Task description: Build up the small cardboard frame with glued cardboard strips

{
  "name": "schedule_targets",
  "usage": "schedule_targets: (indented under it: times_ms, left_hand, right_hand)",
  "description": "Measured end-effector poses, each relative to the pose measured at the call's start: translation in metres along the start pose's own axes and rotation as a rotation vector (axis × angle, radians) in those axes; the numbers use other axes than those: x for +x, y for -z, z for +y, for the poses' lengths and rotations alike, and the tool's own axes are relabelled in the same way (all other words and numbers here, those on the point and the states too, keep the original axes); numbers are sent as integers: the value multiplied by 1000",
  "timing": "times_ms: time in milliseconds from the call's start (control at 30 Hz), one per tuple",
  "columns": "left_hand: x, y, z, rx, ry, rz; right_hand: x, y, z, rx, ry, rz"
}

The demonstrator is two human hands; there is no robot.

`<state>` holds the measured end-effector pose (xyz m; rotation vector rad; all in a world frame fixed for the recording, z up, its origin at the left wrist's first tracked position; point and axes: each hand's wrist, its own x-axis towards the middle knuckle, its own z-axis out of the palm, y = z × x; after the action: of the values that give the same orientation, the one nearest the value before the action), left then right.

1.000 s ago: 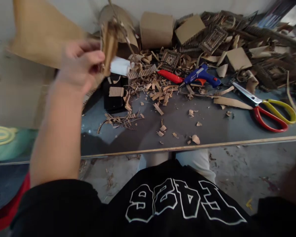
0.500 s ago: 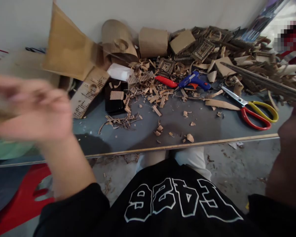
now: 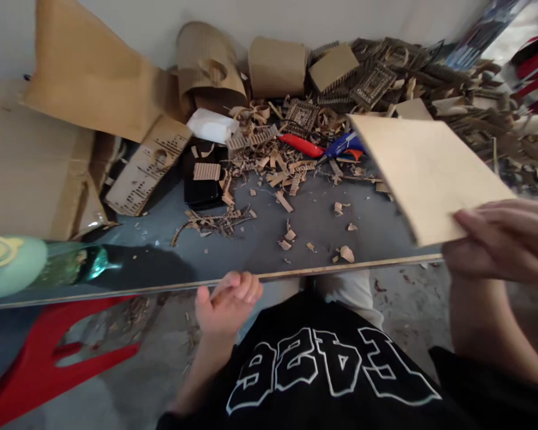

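Your right hand (image 3: 502, 242) sits at about three o'clock in the view, fingers stretched flat across the near right corner of a pale cardboard sheet (image 3: 425, 170). They are closed on that corner in a pinch: the fingers (image 3: 488, 224) lie on top, and the thumb is hidden beneath the sheet. From your fingertips the sheet fans out toward eleven o'clock, tilted and held up above the table (image 3: 260, 239), so its far edge hangs over the blue glue gun (image 3: 343, 143) and covers most of it. The sheet's near edge comes close to the table's front edge.

Your left hand (image 3: 226, 301) is down at six o'clock, just below the front edge of the table, fingers loosely curled with nothing in them. It is well apart from the sheet.

On the table at twelve o'clock from your left hand lies a scatter of cardboard scraps (image 3: 287, 179). Beyond them, a red-handled tool (image 3: 301, 145) lies just beside the glue gun. A black box (image 3: 201, 182) sits at eleven o'clock, with a white folded object (image 3: 213, 125) just behind it. Big cardboard pieces (image 3: 89, 77) lean against the wall at ten o'clock, and a heap of dark cut-out cardboard (image 3: 385, 68) fills the one o'clock corner. A red plastic stool (image 3: 49, 364) shows at eight o'clock, below the table.
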<state>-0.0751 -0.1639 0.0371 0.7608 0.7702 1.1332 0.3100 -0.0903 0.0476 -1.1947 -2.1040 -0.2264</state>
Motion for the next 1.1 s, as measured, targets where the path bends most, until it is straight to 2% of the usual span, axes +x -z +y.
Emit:
schedule_targets:
  times_ms: [67, 133, 200, 267, 300, 333, 400, 467, 600, 667, 700, 767, 800, 867, 933, 967, 1000, 1100]
  left_hand:
    - [9, -3, 2, -23, -2, -107]
    - [28, -10, 4, -23, 7, -218]
    - [57, -21, 8, -3, 50, -241]
    - [86, -30, 12, 60, 127, -187]
    - [98, -32, 14, 111, 144, -131]
    - [110, -33, 16, 163, 134, -67]
    - [127, -29, 17, 231, 70, 31]
    - [138, -19, 16, 238, 24, 98]
    - [146, 4, 9, 226, -21, 196]
    - [146, 11, 5, 227, -65, 219]
    - [146, 14, 4, 227, -85, 224]
    - [145, 16, 1, 229, -97, 226]
    - [144, 17, 1, 229, -95, 229]
    - [144, 18, 0, 219, -79, 241]
    - [144, 19, 0, 198, -70, 253]
    - [145, 20, -1, 185, -70, 253]
    - [146, 20, -1, 171, -69, 249]
    - [149, 20, -4, 134, -62, 243]
  right_hand:
    - [9, -13, -34, -6, 12, 3]
    - [14, -24, -62, -9, 56, 30]
    - [19, -31, -82, 11, 203, 155]
    - [24, -37, -94, 8, 390, 288]
    - [27, -38, -96, -14, 455, 306]
    - [29, -39, -96, -46, 481, 276]
    - [32, -39, -91, -103, 395, 126]
    - [31, -37, -79, -97, 207, 50]
    - [22, -30, -53, 61, -242, 146]
    - [17, -24, -40, 95, -366, 122]
    - [14, -19, -31, 57, -393, 91]
    - [6, -7, -7, -169, -418, 27]
    - [0, 1, 10, -290, -484, -22]
    - [-15, 17, 49, -551, -761, -137]
    - [-34, 32, 90, -677, -954, -366]
    - [-43, 39, 109, -668, -1007, -493]
    - [-52, 44, 124, -662, -1018, -529]
    - [-71, 53, 149, -662, -851, -429]
